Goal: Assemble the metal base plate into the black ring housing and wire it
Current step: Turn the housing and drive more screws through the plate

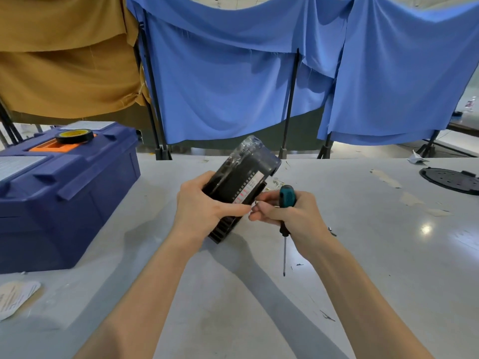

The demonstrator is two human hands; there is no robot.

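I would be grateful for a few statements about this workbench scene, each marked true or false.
1. The left hand grips the black housing. True.
2. The right hand holds a hammer. False: it holds a screwdriver, tip pointing down.
3. A roll of tape sits on the blue toolbox. True.
4. The toolbox lid stands open. False: it is closed.
5. A black round plate lies at the far right of the table. True.

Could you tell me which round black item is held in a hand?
The black ring housing, gripped by the left hand; the tape roll sits on the toolbox, the perforated disc lies flat.
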